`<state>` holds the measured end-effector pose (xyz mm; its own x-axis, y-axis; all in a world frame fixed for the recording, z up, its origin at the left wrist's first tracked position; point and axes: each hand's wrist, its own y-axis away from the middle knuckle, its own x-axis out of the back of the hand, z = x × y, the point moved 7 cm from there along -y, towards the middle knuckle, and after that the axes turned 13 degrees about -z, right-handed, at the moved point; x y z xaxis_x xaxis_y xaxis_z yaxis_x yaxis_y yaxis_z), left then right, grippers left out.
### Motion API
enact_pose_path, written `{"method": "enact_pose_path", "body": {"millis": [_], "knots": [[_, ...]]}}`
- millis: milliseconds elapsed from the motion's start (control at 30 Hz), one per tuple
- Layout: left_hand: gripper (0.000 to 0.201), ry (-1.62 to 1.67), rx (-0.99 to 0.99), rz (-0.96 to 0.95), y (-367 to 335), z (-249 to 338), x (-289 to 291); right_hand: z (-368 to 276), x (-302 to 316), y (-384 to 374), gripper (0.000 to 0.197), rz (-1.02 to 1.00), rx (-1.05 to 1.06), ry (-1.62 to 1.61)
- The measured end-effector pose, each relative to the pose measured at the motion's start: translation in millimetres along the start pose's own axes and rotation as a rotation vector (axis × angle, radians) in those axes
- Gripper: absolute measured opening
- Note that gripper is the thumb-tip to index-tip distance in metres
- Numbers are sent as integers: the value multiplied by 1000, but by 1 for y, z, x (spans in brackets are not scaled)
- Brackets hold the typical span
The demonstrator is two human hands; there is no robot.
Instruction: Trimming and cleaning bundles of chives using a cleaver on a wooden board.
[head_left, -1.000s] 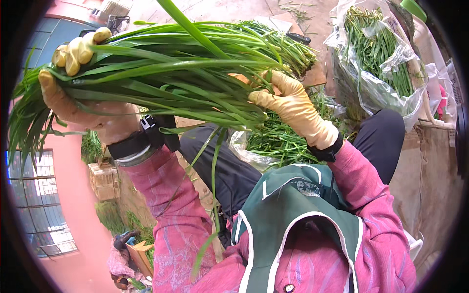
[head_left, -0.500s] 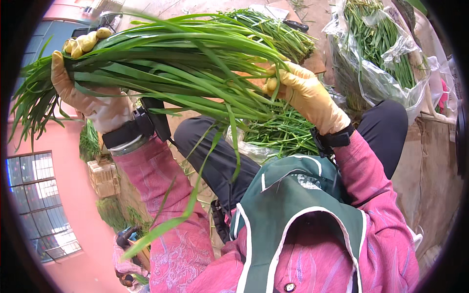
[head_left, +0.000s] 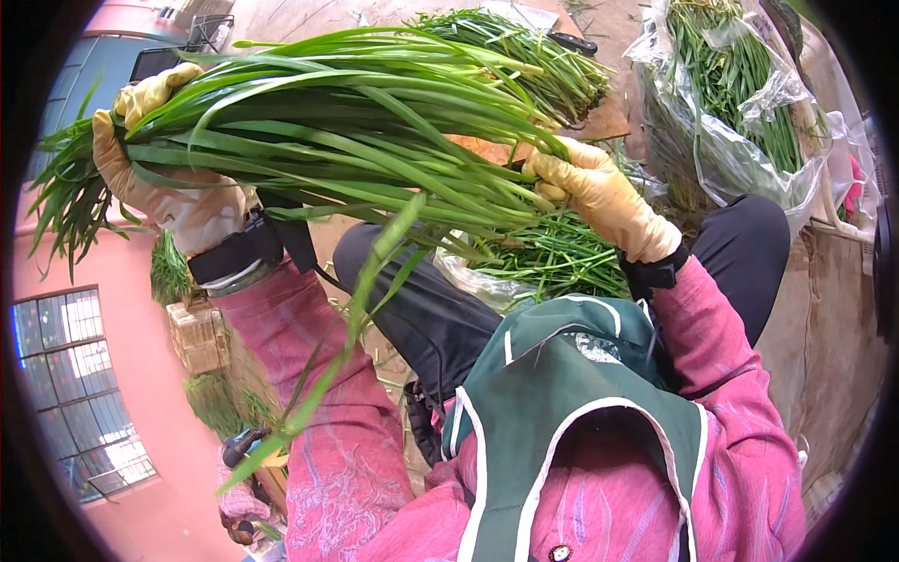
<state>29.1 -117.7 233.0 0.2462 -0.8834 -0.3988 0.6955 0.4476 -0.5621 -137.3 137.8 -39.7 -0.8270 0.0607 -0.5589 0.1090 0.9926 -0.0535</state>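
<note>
A large bunch of garlic chives (head_left: 346, 122), with long flat green leaves, is stretched across in front of me. My left hand (head_left: 173, 201), in a yellowish glove, wraps round the leafy end at the far left, its thumb and fingers on opposite sides. At the other end, the gloved fingers of my right hand (head_left: 609, 197) are closed on the pale stem ends; exactly how many stems they grip is hidden. One loose leaf dangles from the bunch over my left sleeve. Below the bunch, more chives (head_left: 562, 258) lie on clear plastic between my knees.
Another pile of chives (head_left: 534, 70) rests on a board (head_left: 609, 117), with a black-handled knife (head_left: 573, 43) behind it. At the right stands a clear plastic bag (head_left: 796, 183) of greens. A crate (head_left: 197, 337) and another person (head_left: 242, 506) are at the left, near a pink wall.
My right hand has shifted slightly right and down along the stem ends. The left fingers have settled lower on the leaves, and the dangling leaf has swung.
</note>
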Motion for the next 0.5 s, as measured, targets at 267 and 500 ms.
{"method": "enact_pose_path", "body": {"millis": [267, 500], "knots": [[29, 19, 176, -175, 14, 17, 18, 21, 26, 16, 20, -71, -161, 266], [36, 38, 485, -355, 24, 53, 3, 106, 111, 74, 22, -214, -990, 944]]}}
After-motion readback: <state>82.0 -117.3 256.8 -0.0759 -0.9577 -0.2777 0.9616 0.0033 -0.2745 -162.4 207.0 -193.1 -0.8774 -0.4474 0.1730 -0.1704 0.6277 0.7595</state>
